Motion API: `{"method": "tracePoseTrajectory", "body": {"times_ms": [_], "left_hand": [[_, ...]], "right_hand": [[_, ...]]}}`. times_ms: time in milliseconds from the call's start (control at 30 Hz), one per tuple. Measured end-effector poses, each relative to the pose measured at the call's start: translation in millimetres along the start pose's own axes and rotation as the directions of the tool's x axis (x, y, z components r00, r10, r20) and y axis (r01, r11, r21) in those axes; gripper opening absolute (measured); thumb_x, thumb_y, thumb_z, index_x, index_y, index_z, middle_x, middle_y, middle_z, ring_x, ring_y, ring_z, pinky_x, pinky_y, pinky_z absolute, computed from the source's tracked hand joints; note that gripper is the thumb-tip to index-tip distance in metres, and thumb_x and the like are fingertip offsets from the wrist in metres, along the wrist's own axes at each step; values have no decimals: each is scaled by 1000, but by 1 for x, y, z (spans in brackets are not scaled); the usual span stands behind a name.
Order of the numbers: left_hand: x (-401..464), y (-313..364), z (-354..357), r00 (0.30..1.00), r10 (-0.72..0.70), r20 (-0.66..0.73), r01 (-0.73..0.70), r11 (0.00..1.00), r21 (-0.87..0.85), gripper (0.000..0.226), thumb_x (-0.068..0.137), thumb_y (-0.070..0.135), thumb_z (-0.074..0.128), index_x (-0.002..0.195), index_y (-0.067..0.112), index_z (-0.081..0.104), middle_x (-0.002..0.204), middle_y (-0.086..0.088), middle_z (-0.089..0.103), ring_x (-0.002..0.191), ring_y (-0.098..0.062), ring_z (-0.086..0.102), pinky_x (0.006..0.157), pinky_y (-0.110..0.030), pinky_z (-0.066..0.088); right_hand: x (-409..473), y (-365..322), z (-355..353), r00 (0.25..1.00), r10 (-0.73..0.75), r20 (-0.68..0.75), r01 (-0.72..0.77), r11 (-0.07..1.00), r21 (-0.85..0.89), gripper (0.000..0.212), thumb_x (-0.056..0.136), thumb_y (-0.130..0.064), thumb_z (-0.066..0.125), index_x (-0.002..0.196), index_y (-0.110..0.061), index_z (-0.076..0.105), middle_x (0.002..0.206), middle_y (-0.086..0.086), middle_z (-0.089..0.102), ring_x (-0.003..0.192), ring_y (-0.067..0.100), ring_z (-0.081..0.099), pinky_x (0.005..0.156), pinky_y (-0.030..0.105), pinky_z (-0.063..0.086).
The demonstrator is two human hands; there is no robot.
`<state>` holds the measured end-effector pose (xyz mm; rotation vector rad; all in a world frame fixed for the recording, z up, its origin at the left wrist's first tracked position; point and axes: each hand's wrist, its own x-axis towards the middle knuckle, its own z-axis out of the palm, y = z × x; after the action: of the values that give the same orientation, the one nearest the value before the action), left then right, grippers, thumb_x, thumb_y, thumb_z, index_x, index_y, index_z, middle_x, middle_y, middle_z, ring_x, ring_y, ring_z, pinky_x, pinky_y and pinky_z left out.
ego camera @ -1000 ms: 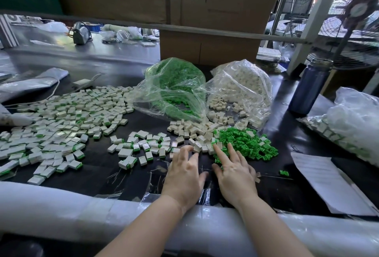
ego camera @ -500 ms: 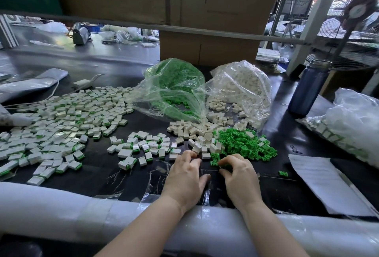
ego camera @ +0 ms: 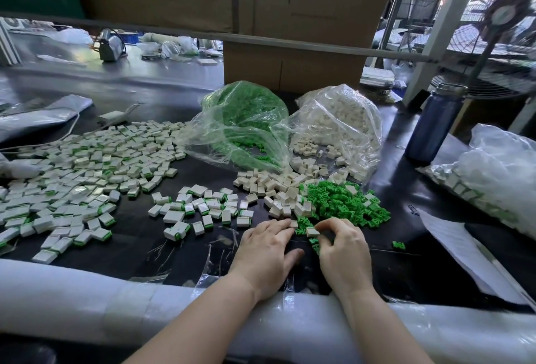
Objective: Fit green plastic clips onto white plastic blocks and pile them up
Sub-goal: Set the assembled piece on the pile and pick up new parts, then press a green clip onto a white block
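Observation:
Loose green clips (ego camera: 345,204) lie heaped on the black table (ego camera: 139,250), beside a scatter of bare white blocks (ego camera: 275,186). My right hand (ego camera: 343,253) has its fingers curled over the near edge of the green heap and pinches a white block (ego camera: 312,231) at its fingertips. My left hand (ego camera: 265,250) lies flat on the table to the left of it, fingers straight, their tips touching a small white block (ego camera: 293,223). Finished blocks with green clips form a small group (ego camera: 203,209) and a large spread (ego camera: 81,178) at left.
Two open plastic bags stand behind the heaps, one of green clips (ego camera: 243,122), one of white blocks (ego camera: 339,125). A blue bottle (ego camera: 435,125) and another filled bag (ego camera: 493,178) are at right, with paper (ego camera: 464,250) near them. White padding (ego camera: 87,302) lines the near edge.
My right hand went from flat, fingers stretched into the green heap, to curled, and it now pinches a white block. My left hand stayed flat and hardly moved.

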<state>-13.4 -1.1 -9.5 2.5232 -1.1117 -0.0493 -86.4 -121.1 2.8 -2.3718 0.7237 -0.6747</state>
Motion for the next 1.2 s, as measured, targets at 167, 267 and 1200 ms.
{"method": "tracePoseTrajectory", "body": {"times_ms": [167,267,1200], "left_hand": [[-5,1,-5,990,34,-134,-45,996,-79,39,95,40,44,131,27,48,132,12,42,125,-9,31,107,-23,20],[-5,1,-3,994,26,-109,-32,998,-59,43,96,36,41,139,29,37,141,10,30,130,-13,24,109,-27,18],[-7,1,-13,988,-34,-153,-38,894,-446,12,85,25,66,95,21,61,92,13,51,87,-7,54,84,-16,43]], "right_hand": [[-1,0,-3,997,70,-44,-69,997,17,18,89,-7,52,90,-18,66,99,-2,64,102,20,49,90,36,39],[-3,1,-4,988,135,-71,-135,991,4,13,86,-11,57,89,-18,67,99,1,64,103,23,50,89,37,41],[-3,2,-5,998,15,56,-40,869,493,20,85,-3,64,85,-23,69,74,-5,68,68,5,61,66,18,49]]}}
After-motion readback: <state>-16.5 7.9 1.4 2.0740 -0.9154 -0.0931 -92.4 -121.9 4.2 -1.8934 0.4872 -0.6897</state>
